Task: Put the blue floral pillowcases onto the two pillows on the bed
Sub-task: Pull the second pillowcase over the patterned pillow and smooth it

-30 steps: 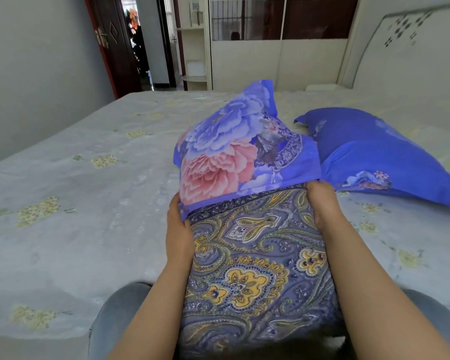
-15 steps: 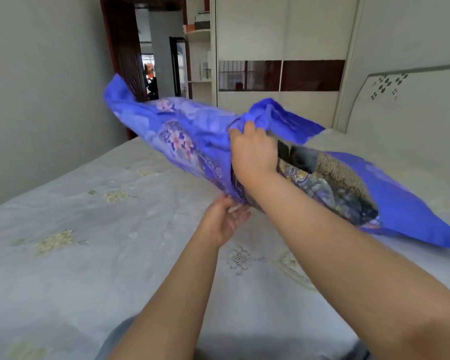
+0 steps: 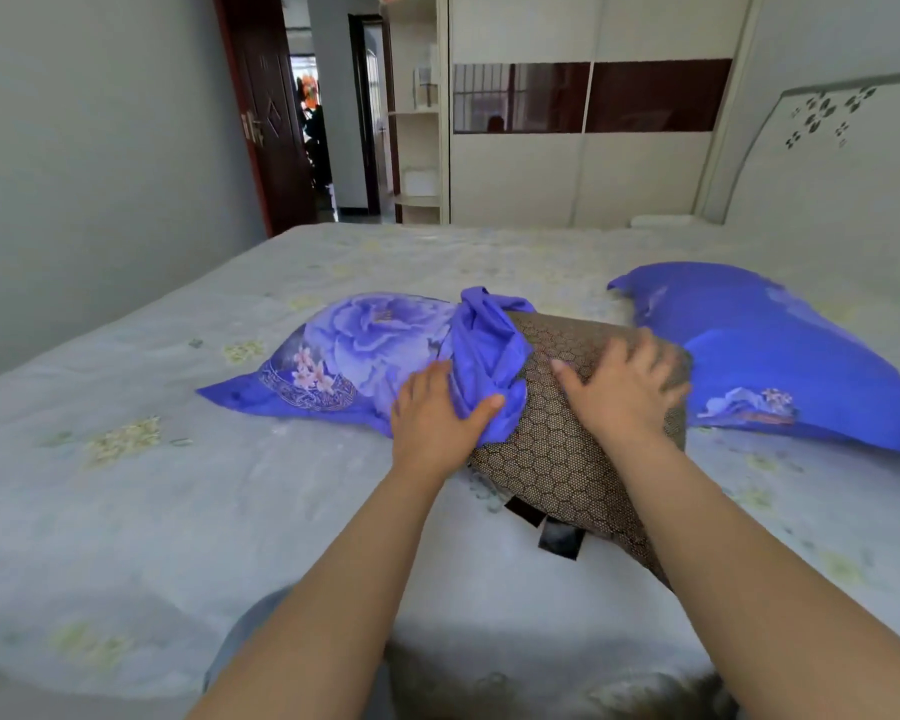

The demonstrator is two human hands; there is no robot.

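Half-cased pillow (image 3: 567, 449) lying on the bed (image 3: 126, 511), long axis running from 5 o'clock (bare end, nearest the person) to 10 o'clock (cased end). Left hand (image 3: 432, 413) grips the bunched hem of the blue floral pillowcase (image 3: 365, 350); right hand (image 3: 619, 392), blurred, apparently presses flat on the bare pillow. Finished pillow (image 3: 780, 350) lies at 2 o'clock.

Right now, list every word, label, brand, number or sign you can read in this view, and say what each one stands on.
None can be read.
Dark tags hanging from the brown pillow: too blurred to show any print.
Blue floral pillowcase, second cased pillow, bed sheet, headboard: patterns only, no lettering.
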